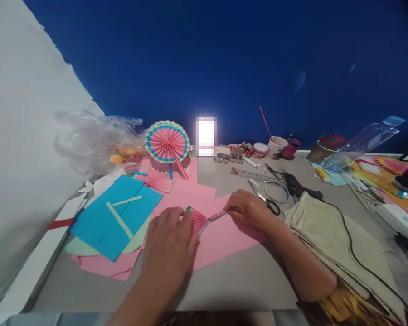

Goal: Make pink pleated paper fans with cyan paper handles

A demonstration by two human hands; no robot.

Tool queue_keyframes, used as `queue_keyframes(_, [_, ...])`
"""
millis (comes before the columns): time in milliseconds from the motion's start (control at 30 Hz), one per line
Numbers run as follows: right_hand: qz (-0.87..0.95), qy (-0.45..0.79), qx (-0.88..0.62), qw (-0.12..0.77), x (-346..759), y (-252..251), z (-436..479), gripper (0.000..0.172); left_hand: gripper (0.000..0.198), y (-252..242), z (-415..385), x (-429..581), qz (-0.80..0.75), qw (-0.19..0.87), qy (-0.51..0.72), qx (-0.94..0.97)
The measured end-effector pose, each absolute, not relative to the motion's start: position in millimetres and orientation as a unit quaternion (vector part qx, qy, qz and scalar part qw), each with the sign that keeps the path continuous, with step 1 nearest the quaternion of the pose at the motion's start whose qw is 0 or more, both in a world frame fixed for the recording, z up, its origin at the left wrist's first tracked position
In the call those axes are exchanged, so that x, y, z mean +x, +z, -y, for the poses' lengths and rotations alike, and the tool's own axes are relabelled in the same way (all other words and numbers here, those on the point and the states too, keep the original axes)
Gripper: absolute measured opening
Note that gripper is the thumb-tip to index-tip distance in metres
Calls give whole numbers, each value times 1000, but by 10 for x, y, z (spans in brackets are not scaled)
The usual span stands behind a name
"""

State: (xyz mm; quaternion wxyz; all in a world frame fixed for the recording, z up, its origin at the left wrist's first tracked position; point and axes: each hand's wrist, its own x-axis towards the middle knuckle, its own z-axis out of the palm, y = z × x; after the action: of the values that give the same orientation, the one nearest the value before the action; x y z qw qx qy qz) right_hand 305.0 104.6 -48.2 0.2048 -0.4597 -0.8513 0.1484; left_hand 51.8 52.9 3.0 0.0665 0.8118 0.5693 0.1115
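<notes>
A small pink pleated paper fan (200, 220) with a green edge lies half spread over pink paper sheets (221, 249). My left hand (172, 235) covers its left side, fingers curled onto the pleats. The fan narrows to a pinched middle, and a folded blue-grey and pink end runs from there to the right. My right hand (246, 208) pinches the tip of that end. Behind my left hand stands a finished-looking round paper fan (167, 142) in pink, blue and pale green. Another pink pleated piece (154, 180) lies below it.
Blue paper (117, 217) with pale strips lies left. Scissors (263, 197), a steel ruler (251, 174), a tape ring (277, 192) and a black glue gun (299, 185) lie right. A beige cloth (340, 244) with a cable over it sits by my right forearm. A lit screen (206, 136) stands behind.
</notes>
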Motion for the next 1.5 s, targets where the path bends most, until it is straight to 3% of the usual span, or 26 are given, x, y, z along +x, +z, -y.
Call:
queue_keyframes(133, [843,132,-486,190,3030,-467,-1043,17,13,-58,-654,1074,-492,141,116,851])
queue_keyframes(300, [838,129,-511,141,2977,-376,-1013,13,26,-450,-914,1325,-517,262,262,772])
queue_keyframes(400, [810,152,-549,139,2977,-314,-991,10,18,-561,-944,1301,-495,261,289,777])
queue_keyframes(533, [786,165,-580,138,3075,-225,-976,24,31,-581,-928,1296,-506,241,292,775])
queue_keyframes(667, [773,182,-603,71,3181,-90,-956,4,18,-587,-950,1303,-519,227,267,780])
queue_keyframes(733, [764,221,-604,53,3196,-34,-947,3,12,-591,-960,1299,-513,214,252,792])
queue_keyframes(1067, [744,315,-580,102,3195,-72,-977,4,32,-471,-890,1317,-494,178,208,825])
queue_keyframes(1333, [732,326,-590,99,3199,-53,-965,4,32,-490,-892,1328,-507,170,192,823])
queue_keyframes(1400, [716,304,-614,132,3294,-25,-998,7,31,-497,-886,1332,-508,168,203,820])
queue_keyframes(1500, [628,190,-708,262,3582,-22,-1088,15,30,-509,-882,1333,-511,168,216,815])
